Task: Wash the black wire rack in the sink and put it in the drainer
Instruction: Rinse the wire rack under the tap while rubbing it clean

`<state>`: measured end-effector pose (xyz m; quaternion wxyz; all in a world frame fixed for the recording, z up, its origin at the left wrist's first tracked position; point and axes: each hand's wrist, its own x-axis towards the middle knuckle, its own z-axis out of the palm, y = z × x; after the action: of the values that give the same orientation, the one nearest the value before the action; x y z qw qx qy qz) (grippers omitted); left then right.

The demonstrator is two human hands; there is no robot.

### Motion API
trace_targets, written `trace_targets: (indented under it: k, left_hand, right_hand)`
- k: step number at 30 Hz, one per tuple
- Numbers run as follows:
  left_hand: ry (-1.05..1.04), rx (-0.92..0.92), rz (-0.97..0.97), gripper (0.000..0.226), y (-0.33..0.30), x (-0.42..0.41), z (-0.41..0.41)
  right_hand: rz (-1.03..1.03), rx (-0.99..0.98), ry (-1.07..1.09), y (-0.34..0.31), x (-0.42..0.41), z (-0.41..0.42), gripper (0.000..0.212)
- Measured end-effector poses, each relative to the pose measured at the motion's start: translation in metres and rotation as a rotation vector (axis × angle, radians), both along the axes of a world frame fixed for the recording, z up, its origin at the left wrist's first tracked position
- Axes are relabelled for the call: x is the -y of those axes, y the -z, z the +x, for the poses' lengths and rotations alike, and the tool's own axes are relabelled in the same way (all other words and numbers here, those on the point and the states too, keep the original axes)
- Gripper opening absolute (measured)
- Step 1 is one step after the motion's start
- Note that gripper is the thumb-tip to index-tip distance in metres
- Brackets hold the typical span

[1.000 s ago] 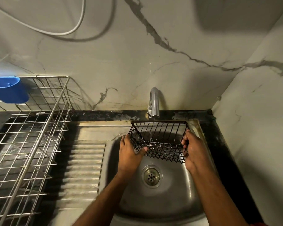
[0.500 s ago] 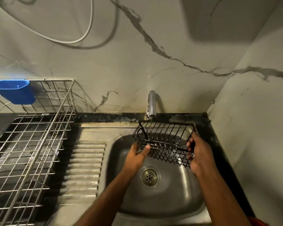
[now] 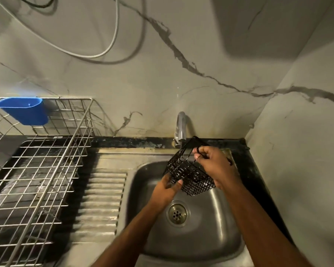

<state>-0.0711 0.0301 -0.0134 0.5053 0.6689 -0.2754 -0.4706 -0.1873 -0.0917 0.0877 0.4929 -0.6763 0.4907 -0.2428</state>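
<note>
**Black wire rack being held over the sink basin under the tap**

Head view: The black wire rack is being held tilted in the air above the sink, just below and in front of the tap, and well apart from the drainer. The grip of the right hand is being kept clamped on the rack's upper rim, with the fingers curled over the black wire at the far right corner. The grip of the left hand is being applied at the rack's lower left corner, the thumb lying against the mesh on the near side and the fingers hidden behind it, so the wire is being pinched there. The rack is thus being carried between the two grips, its open side being turned toward the tap and up to the left. Whether water is running from the tap cannot be told.

Below the left grip, the round drain is being shown at the bottom of the basin. To the left of both grips, past the ribbed draining board, the steel wire drainer is being seen standing on the dark tabletop. A blue plastic cup is being carried on the drainer's far rim. Above the grips, a white cable is being seen looping across the marbled wall.
</note>
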Motion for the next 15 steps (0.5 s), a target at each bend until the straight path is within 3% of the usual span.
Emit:
trace_targets:
  k: [6, 11, 15]
  left_hand:
    - [0.005, 0.095, 0.026, 0.061, 0.006, -0.010, 0.014]
    - [0.051, 0.311, 0.084, 0.037, 0.003, -0.008, 0.024]
    - [0.010, 0.255, -0.044, 0.060, -0.003, -0.001, 0.024]
  right_hand:
    - [-0.067, -0.165, -0.075, 0.000, 0.001, 0.020, 0.022]
    - [-0.083, -0.249, -0.100, 0.003, 0.005, 0.025, 0.026]
    - [-0.142, -0.308, -0.174, 0.007, 0.003, 0.023, 0.024]
